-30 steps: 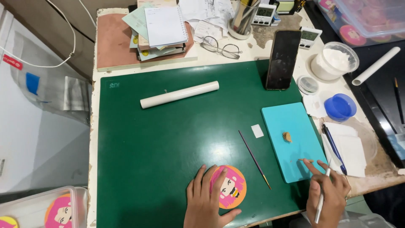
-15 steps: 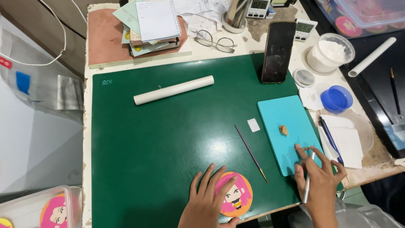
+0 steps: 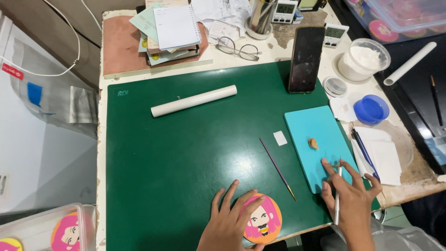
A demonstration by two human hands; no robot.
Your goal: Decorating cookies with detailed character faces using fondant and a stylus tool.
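Fingers of the left hand [image 3: 231, 222] lie spread and flat, tips resting on the near edge of a round decorated cookie [image 3: 261, 218]; nothing is gripped, the hand only steadies it. Right hand [image 3: 351, 200] is closed lightly around a slim metal tool [image 3: 337, 197], held pen-fashion, its tip down on the near part of the turquoise board [image 3: 316, 139].

Cookie sits at the near edge of the green cutting mat [image 3: 186, 162], orange rim, pink hair and a small face already laid on; the figure looks largely built up. A small tan lump [image 3: 313, 143] rests alone near the middle of the turquoise board, apart from the tool tip. Whether a fragment lies under the tip cannot be told.

A thin brush [image 3: 278, 169] lies on the mat between cookie and board; a small white square [image 3: 280, 138] sits just beside the board's left edge. White rolling pin [image 3: 193, 100] lies farther back on the mat, untouched.

Judgement: decoration appears well advanced, with small detail pieces probably left to be taken from the lump and added. Similar finished cookies [image 3: 65, 232] sit in a clear tub at far left.
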